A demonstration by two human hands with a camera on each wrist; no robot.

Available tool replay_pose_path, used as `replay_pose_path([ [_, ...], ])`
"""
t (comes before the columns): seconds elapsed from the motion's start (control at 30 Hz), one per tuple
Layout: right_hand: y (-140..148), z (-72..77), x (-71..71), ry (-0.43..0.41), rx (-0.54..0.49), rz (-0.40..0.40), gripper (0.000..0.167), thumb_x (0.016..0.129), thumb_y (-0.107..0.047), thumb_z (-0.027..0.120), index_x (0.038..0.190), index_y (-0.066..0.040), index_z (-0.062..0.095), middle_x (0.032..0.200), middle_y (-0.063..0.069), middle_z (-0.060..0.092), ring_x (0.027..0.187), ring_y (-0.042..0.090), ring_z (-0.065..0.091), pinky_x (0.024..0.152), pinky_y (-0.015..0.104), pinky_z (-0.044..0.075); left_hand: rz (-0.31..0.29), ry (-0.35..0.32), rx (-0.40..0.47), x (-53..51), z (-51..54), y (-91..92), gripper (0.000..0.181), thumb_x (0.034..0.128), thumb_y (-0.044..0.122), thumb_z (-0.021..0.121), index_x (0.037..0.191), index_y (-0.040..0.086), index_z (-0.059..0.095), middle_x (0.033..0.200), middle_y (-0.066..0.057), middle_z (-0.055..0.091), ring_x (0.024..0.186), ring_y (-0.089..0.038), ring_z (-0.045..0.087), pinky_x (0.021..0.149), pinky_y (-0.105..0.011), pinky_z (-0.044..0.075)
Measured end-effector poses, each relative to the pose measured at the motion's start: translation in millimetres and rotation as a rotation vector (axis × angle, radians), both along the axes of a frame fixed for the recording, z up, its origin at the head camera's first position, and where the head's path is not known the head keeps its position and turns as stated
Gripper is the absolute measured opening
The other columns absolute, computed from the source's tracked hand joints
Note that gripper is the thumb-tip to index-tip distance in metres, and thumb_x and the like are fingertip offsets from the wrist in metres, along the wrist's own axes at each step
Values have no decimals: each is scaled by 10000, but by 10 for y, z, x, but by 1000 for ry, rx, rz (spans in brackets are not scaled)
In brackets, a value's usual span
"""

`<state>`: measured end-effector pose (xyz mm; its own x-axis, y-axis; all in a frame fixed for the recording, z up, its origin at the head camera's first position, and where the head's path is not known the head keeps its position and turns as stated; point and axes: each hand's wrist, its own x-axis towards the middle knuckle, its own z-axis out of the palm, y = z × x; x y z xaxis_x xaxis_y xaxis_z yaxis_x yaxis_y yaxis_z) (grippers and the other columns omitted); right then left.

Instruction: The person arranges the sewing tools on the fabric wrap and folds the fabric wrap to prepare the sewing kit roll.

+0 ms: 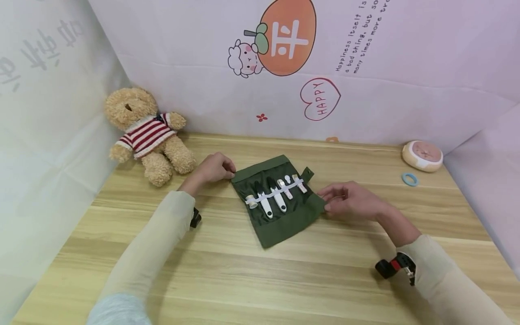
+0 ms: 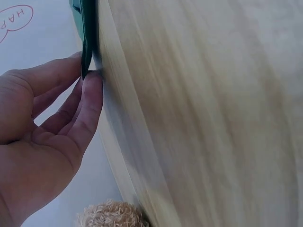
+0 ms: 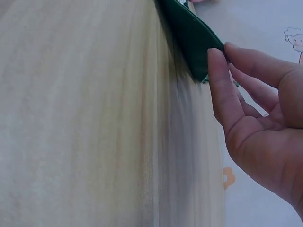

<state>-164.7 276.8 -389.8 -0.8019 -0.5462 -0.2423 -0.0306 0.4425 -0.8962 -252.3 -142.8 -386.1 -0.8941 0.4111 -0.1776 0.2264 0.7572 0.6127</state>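
A dark green fabric tool pouch (image 1: 280,231) lies unfolded at an angle on the wooden table. A white elastic strap across it holds a small cream roll-like piece (image 1: 252,201), two white-handled tools (image 1: 266,208) with black ends, and several small pale pieces, one like a nail clipper (image 1: 299,183). At the pouch's far left corner, my left hand (image 1: 215,168) pinches the fabric edge (image 2: 88,33) between thumb and fingers. My right hand (image 1: 353,201) pinches the right corner, which is lifted off the table in the right wrist view, its green flap (image 3: 194,42) slanting up.
A teddy bear (image 1: 148,135) in a striped shirt leans at the back left, near my left forearm. At the back right are a rounded cream-and-pink object (image 1: 423,156) and a blue ring (image 1: 410,179). Printed white cloth (image 1: 195,90) stands behind the table (image 1: 243,280).
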Motion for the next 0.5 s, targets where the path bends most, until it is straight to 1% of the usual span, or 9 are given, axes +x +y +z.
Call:
replay_pose_path([
  [0.07,21,0,-27,-6,-27,-19,365,957,-45,681,1290,81,599,1118,219,656,965,269,688,850,376,579,-11,-8,13,18,21,-15,121,929,63,731,1038,18,761,1008,-95,733,972,-273,633,915,-434,478],
  [0.17,45,-8,-68,-11,-45,-73,337,966,-50,678,1259,101,606,1083,212,652,935,238,697,848,367,582,-30,-29,51,40,38,-38,144,925,53,736,1055,-5,757,986,-101,727,931,-258,628,864,-406,492],
  [0.27,63,-23,-111,-17,-42,-142,337,966,-76,696,1245,97,616,1058,193,646,912,214,698,838,344,583,-53,-61,104,54,34,-70,181,918,41,739,1079,-41,745,970,-112,727,883,-229,624,808,-359,500],
  [0.33,65,-35,-139,-28,-50,-189,345,965,-84,703,1248,95,615,1046,174,638,902,200,697,838,336,583,-58,-96,135,58,24,-100,205,917,37,741,1100,-55,737,974,-114,727,866,-206,620,782,-329,499],
  [0.4,64,-48,-165,-36,-65,-229,347,968,-82,700,1247,102,608,1034,159,640,894,192,702,836,339,584,-65,-123,152,59,13,-131,229,914,41,745,1118,-60,732,986,-113,729,864,-186,619,773,-305,497],
  [0.5,54,-65,-203,-33,-88,-271,340,981,-77,682,1240,122,587,1005,138,653,889,176,705,837,347,584,-78,-156,149,69,12,-169,265,910,63,759,1148,-49,730,991,-97,725,871,-168,608,773,-288,491],
])
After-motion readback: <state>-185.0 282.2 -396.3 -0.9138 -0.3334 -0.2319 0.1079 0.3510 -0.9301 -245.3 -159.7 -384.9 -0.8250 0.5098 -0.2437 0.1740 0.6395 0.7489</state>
